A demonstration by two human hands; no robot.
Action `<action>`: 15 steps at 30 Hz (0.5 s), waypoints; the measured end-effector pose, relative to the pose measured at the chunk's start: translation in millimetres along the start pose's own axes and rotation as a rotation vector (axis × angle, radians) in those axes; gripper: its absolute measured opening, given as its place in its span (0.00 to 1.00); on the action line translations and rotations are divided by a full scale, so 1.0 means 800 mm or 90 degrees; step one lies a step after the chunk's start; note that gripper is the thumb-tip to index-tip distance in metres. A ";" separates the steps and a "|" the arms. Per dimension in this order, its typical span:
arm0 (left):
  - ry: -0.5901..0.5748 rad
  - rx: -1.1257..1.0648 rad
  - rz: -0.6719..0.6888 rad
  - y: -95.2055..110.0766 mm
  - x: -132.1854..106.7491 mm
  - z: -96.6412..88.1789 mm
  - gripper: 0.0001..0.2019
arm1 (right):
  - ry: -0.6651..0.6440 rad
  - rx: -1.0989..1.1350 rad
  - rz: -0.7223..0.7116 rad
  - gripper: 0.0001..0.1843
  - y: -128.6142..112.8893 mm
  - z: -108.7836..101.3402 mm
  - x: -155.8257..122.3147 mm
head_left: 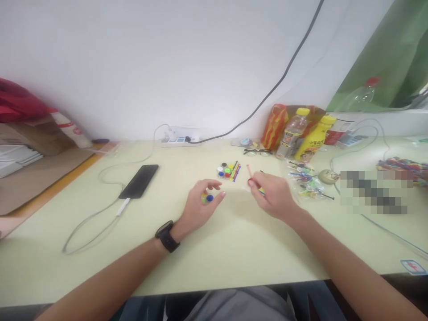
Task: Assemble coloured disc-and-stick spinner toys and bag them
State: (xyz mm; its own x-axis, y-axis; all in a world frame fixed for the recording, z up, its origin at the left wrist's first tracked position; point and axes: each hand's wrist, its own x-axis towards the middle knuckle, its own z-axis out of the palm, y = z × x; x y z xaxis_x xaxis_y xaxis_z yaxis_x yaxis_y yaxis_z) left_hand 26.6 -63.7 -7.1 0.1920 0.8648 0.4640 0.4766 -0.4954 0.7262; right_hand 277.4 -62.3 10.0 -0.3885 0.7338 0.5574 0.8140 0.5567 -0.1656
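Observation:
My left hand (200,200), with a black watch on its wrist, is half curled above the table. Small round plastic pieces (209,198), blue and yellow-green, rest in its palm; thumb and forefinger are apart. My right hand (272,191) pinches a small red plastic stick (248,170) with a red round part at the fingertips. Bits of yellow and blue show beneath that hand, partly hidden by the fingers. Between and beyond both hands lies a group of small coloured discs (221,174), beside several thin coloured sticks (236,171).
A phone (139,182) on a charging cable lies left. Behind are a power strip (177,137), glasses (257,152), a clear bottle (293,133) and a yellow bottle (314,140). Bags of small coloured parts (306,178) and a round object (327,176) lie right.

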 end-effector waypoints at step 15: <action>-0.097 0.192 0.019 -0.014 0.014 -0.021 0.07 | -0.268 0.015 0.085 0.17 0.020 -0.006 0.006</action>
State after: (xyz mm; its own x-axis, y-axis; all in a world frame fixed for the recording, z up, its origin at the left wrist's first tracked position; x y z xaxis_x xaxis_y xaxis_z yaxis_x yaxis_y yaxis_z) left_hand 9.2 -49.5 -1.7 0.3247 0.8635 0.3859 0.6967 -0.4943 0.5199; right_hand 290.8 -51.3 14.1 -0.4263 0.8920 0.1506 0.8608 0.4511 -0.2355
